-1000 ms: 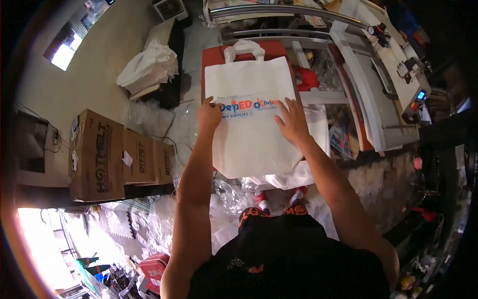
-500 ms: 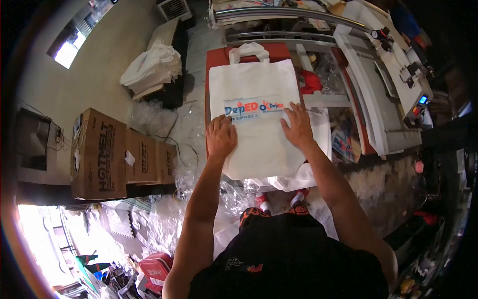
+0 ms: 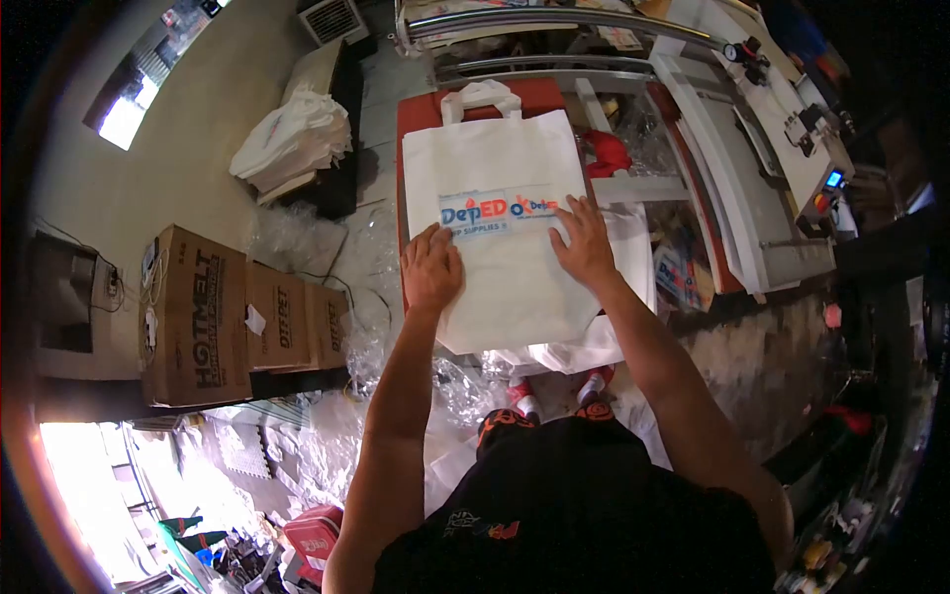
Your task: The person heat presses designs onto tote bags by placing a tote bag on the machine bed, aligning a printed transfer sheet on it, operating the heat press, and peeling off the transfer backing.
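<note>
A white tote bag point(image 3: 515, 292) lies flat on a red platform point(image 3: 421, 107), its handles point(image 3: 485, 96) pointing away from me. Across its middle is a clear film point(image 3: 495, 211) with blue and red "DepED OK" lettering. My left hand point(image 3: 432, 271) rests palm down on the bag's left side, its fingertips by the film's lower left corner. On the right, my right hand point(image 3: 586, 246) lies with fingers spread, touching the bag at the film's right end. More white bags point(image 3: 628, 267) show beneath and to the right.
A press machine with metal rollers point(image 3: 564, 22) and a control panel point(image 3: 831, 188) stands behind and right. At the left are a pile of white bags point(image 3: 294, 144) and cardboard boxes point(image 3: 198, 317). Crumpled clear plastic point(image 3: 361, 346) litters the floor near my feet.
The view has shifted slightly. My right fingers sit a little closer over the film's right end. My left hand stays near the lower left corner, and the bag lies as before.
</note>
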A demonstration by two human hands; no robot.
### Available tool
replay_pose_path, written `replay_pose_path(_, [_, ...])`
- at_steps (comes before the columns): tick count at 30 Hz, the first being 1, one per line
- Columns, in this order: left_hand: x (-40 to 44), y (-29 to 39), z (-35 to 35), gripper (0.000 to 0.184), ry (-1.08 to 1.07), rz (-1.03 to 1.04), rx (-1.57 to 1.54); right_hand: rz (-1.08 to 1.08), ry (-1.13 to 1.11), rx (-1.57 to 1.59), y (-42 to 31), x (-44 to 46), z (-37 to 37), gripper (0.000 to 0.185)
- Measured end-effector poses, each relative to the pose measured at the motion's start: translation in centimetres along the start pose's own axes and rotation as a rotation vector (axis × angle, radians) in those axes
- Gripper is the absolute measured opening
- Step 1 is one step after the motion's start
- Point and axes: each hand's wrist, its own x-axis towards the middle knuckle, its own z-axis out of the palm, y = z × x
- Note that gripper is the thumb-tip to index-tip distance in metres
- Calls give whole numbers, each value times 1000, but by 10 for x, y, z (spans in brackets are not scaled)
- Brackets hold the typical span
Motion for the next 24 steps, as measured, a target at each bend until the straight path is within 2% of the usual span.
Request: replay_pose_path(24, [-2, 0, 3, 32, 3, -95, 28, 16, -2, -23, 2, -1, 2, 45])
